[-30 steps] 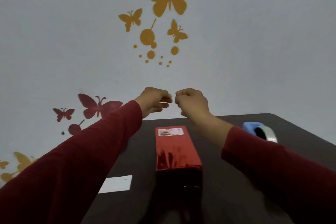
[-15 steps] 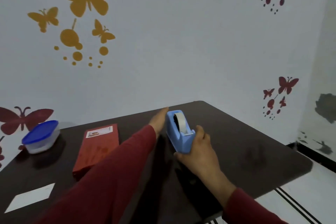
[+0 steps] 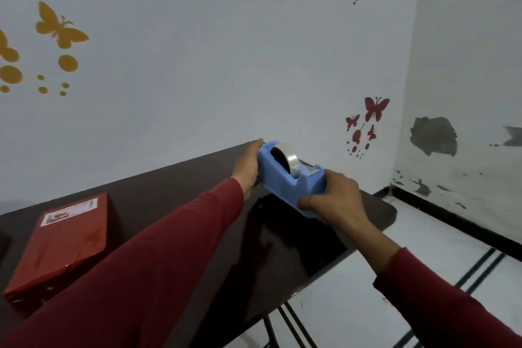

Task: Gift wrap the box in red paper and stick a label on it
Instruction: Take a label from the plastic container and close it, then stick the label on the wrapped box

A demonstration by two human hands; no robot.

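- The right hand (image 3: 336,200) grips the near end of the blue tape holder (image 3: 291,178).
- The left hand (image 3: 248,167) presses flat against its far side.
- The red wrapped box (image 3: 62,246), label (image 3: 69,211) on, lies well left of both hands.
- Wrapping looks done; next, likely tidying the holder away.

Both hands hold a blue tape holder (image 3: 291,181) near the far corner of the dark desk (image 3: 180,181). The left hand (image 3: 250,168) rests flat against its far side, and the right hand (image 3: 336,198) grips the near end. A red wrapped box (image 3: 60,246) with a label (image 3: 69,211) lies on the desk, well apart to the left.
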